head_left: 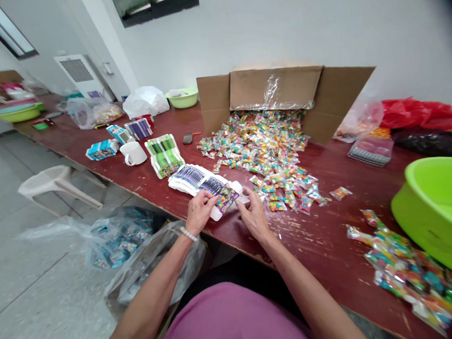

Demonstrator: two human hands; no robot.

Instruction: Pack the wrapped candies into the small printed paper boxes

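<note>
A purple printed carton (227, 197), lying flat, is between my two hands near the table's front edge. The fingers of my left hand (200, 210) pinch its left end. My right hand (253, 212) has thumb and fingers closed at the white flap on its right end. Just behind my left hand, a fanned row of flat purple-and-white cartons (196, 179) lies on the table. A stack of green cartons (164, 154) is farther left. Right of my hands spreads a heap of small clear packets of colourful candy (262, 148).
An opened cardboard box (275, 87) stands behind the candy heap on the red table (307, 241). A green basin (433, 205) and more packets (406, 266) are at right. A white mug (134, 154) stands at left. Plastic bags (155, 267) and a white stool (58, 182) are below.
</note>
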